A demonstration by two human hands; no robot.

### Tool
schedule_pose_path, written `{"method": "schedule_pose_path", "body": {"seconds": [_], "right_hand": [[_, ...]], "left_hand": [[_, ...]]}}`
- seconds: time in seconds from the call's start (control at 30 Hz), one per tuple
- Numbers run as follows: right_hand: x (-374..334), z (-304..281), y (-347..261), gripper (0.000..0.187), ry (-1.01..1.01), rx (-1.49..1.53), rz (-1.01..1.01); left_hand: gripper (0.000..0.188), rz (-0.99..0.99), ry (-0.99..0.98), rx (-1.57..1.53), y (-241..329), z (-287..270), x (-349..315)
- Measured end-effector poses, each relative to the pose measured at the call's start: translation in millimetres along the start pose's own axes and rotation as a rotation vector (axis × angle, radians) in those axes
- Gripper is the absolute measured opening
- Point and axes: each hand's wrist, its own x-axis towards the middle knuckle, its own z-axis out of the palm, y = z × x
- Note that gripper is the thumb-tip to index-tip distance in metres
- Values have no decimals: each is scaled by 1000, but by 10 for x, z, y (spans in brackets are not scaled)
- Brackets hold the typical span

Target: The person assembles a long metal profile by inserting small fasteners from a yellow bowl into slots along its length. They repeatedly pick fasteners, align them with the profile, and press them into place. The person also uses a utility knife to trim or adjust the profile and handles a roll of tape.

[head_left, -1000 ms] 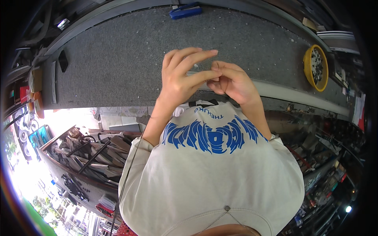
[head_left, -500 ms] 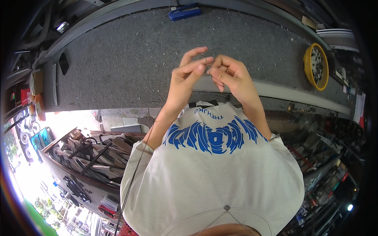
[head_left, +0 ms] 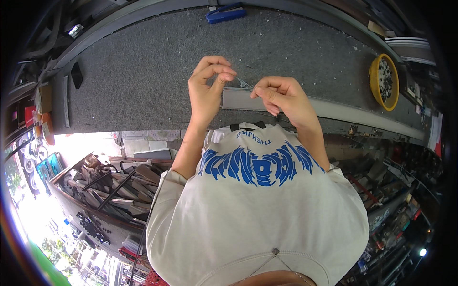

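Note:
Both hands are raised over a bench top (head_left: 143, 71) covered in dark grey carpet. Between them stretches a thin, wispy, clear-grey strand (head_left: 244, 83), too fine to name more exactly. Thumb and forefinger of my left hand (head_left: 208, 88) pinch one end, the other fingers curled loosely. The opposite end runs to the fingertips of my right hand (head_left: 282, 97), where thumb and forefinger are pressed together. Below and behind the right hand lies a long, light grey flat bar (head_left: 343, 110), its left end showing between the hands.
A yellow bowl (head_left: 373, 86) of small black and white pieces stands at the right. A blue stapler-like tool (head_left: 226, 15) lies along the far edge, a black flat object (head_left: 77, 75) at far left. Left of my body is a bin of offcuts (head_left: 114, 183).
My left hand has moved left, away from my right hand, drawing the strand out between them. My right hand has barely moved. The left end of the grey bar now shows.

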Motion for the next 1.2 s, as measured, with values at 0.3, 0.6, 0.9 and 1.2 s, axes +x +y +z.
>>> {"method": "schedule_pose_path", "body": {"seconds": [0.3, 0.6, 0.9, 1.2], "right_hand": [[42, 1, -74, 18, -34, -61, 35], [301, -177, 117, 19, 118, -125, 165], [572, -159, 206, 23, 254, -114, 263], [757, -25, 200, 21, 304, -69, 239]], "left_hand": [[17, 18, 46, -37, -208, -313, 82], [66, -531, 1069, 992, -1611, -3884, 1169], [75, -1112, 691, 1291, -2185, -5250, 1549], [49, 47, 546, 1180, -1581, -2848, 1281]]}}
